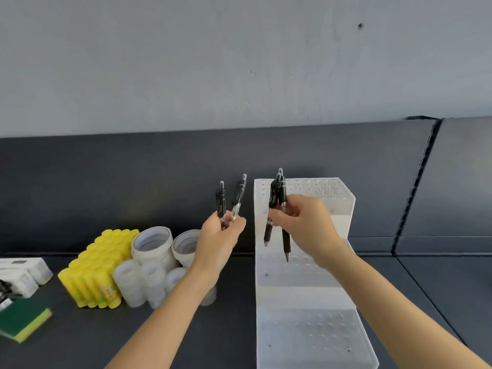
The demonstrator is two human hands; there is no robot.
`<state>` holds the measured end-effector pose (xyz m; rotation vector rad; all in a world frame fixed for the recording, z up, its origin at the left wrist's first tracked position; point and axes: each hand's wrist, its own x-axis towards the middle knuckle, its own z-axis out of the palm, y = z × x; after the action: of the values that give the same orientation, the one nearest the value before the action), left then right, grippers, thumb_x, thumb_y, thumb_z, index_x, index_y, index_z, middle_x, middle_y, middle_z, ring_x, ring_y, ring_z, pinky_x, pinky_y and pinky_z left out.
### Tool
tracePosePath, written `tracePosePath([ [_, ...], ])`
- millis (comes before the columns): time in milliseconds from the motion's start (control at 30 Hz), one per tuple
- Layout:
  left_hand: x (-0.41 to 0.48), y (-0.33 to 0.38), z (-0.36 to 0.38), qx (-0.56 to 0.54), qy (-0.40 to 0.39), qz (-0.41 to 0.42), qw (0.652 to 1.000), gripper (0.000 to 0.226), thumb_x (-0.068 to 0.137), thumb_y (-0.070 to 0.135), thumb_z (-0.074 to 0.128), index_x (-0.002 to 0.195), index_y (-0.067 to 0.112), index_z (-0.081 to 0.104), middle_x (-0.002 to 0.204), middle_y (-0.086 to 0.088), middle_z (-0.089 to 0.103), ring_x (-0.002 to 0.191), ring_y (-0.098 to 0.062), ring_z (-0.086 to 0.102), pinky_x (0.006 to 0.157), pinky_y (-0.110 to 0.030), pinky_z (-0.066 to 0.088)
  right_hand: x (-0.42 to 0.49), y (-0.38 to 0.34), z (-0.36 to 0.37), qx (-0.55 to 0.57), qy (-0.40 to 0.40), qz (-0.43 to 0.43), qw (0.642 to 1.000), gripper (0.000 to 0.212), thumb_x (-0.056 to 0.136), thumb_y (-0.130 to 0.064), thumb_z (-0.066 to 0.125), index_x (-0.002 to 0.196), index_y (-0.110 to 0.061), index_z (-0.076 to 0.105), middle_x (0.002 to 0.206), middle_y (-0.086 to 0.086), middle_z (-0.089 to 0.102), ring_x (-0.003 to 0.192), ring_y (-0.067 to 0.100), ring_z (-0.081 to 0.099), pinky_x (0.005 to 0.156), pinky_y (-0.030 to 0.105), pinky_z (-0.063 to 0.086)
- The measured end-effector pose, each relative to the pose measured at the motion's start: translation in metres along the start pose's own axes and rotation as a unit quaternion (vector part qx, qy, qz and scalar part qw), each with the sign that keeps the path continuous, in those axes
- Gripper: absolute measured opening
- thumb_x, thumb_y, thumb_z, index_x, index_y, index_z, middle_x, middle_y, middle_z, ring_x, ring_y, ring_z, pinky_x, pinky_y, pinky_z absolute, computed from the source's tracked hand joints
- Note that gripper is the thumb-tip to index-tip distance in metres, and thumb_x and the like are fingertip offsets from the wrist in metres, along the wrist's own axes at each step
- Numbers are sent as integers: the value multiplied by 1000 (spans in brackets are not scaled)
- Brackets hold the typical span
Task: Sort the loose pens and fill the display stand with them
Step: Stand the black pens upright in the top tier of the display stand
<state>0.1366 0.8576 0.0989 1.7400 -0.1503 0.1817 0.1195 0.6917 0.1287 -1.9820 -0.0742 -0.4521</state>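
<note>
Right hand (306, 225) pinching two black pens (277, 206) tips-down over the display stand (306, 296), left hand (221, 233) just left of the stand gripping two more pens (221, 201), their lower ends hidden in the fingers, white jars (153, 249) further left, partly behind its forearm

The left arm (159, 310) and the right arm (399, 310) are bare along all their visible length, from the wrist down to the lower edge of the view. Both are slender and smooth, widening a little toward the elbow. The left grip (221, 235) and the right grip (306, 225) are bare as well; the nails are too blurred to tell.
</note>
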Motion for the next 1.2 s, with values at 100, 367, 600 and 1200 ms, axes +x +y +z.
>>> tracePosePath([
  [100,5,2,2,38,-10,28,999,20,83,23,69,70,13,57,51,11,43,51,-6,41,54,-22,36,-1,-2,6,11,4,14,1000,30,82,-15,69,59,-9,51,55,-3,51,48,6,38,47,15,31],
  [367,12,13,16,32,-74,75,994,15,77,14,78,85,15,66,69,12,67,68,1,63,59,-6,44,4,-7,1,21,-4,12,1000,26,79,-19,74,70,3,63,49,-8,48,43,3,34,42,11,29],
  [600,17,4,21,46,-26,85,995,9,80,18,76,87,15,71,73,2,69,68,-8,63,66,-17,47,5,-6,-6,11,-5,17,1000,10,85,-19,69,77,-14,72,67,1,66,48,0,47,51,11,39],
  [1200,7,-25,35,91,82,47,991,10,76,21,79,76,19,69,69,6,69,67,-9,64,61,-18,49,5,9,-14,-37,11,25,999,31,88,-24,60,81,6,62,62,6,54,54,14,37,54,26,33],
])
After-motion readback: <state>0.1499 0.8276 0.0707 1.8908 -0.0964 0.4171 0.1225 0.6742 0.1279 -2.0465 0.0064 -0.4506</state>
